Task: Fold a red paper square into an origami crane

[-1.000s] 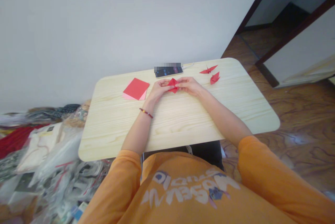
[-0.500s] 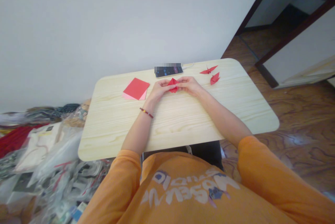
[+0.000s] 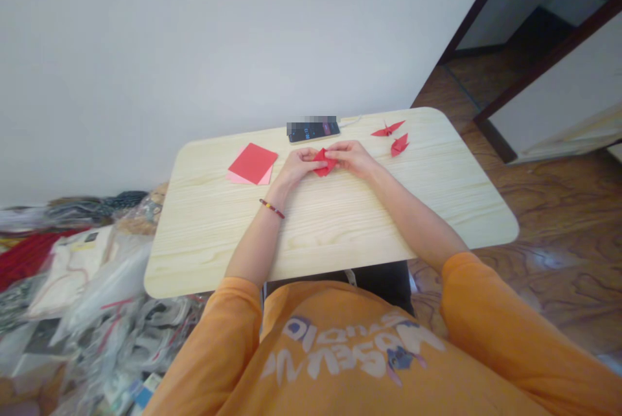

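Between my hands, over the far middle of the table, is a small folded piece of red origami paper (image 3: 322,170). My left hand (image 3: 297,166) grips its left side, thumb on the near face. My right hand (image 3: 352,157) pinches its upper right side between thumb and fingers. Parts of the folds are hidden behind the fingers. Off to the right lie two finished red folded figures: a paper crane (image 3: 388,129) with spread wings and a more compact one (image 3: 400,145) just nearer to me.
Square red paper (image 3: 253,163) lies over pink paper (image 3: 236,178) on the left of the pale wooden table (image 3: 340,228). A phone (image 3: 313,131) with a white cable rests at the back edge, by the wall. Plastic-bagged goods (image 3: 121,312) crowd the floor at left.
The folded red paper has turned a little and shifted slightly right and towards me. My right fingers have moved up along its edge; my left hand stays nearly in place.
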Tool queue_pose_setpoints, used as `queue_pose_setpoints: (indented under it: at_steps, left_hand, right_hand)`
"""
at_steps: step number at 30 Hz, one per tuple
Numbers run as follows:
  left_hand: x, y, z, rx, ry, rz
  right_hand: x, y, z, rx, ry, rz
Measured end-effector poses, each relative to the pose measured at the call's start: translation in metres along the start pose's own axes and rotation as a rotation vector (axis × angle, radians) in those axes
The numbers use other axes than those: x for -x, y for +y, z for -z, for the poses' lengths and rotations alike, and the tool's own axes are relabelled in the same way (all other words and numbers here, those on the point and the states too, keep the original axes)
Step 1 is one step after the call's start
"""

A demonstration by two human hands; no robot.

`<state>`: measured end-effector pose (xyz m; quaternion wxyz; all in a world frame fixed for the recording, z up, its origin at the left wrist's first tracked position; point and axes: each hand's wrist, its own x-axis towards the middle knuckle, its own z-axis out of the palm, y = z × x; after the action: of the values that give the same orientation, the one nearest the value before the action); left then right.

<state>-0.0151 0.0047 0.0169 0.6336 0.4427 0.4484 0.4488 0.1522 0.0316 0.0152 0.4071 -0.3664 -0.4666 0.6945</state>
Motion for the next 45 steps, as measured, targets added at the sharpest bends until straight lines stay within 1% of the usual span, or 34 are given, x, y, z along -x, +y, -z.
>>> queue_pose_setpoints:
  at_steps: [10,14,18,25,33,39,45]
  left_hand:
    - [-0.0008,-0.0003,-0.0001,-0.058,0.006,0.006]
    - [-0.0007,-0.0004,0.0000,-0.064,-0.014,0.021]
    - [0.0001,-0.0001,0.0008,-0.062,-0.040,0.040]
    - [0.0027,0.0019,0.0011,-0.060,-0.088,0.073]
    - [0.0003,-0.0006,0.0030,-0.081,-0.084,0.079]
    - [-0.0022,-0.0042,0.0052,-0.089,-0.101,0.070]
    - [-0.0011,-0.0026,0.0039,-0.088,-0.090,0.072]
  right_hand:
    - [-0.0005,0.0001,0.0003,0.071,0.019,0.023]
    - [-0.0008,0.0007,0.0004,0.083,0.024,0.036]
    - [-0.0021,0.0015,0.0025,0.070,-0.001,0.025]
    - [0.0003,-0.0039,0.0028,0.051,-0.082,-0.041]
    - [-0.0003,-0.0036,0.0020,0.025,-0.063,-0.045]
    - [0.0004,-0.0055,0.0008,0.033,-0.049,-0.021]
    - [0.0016,-0.0068,-0.0016,0.022,-0.016,-0.018]
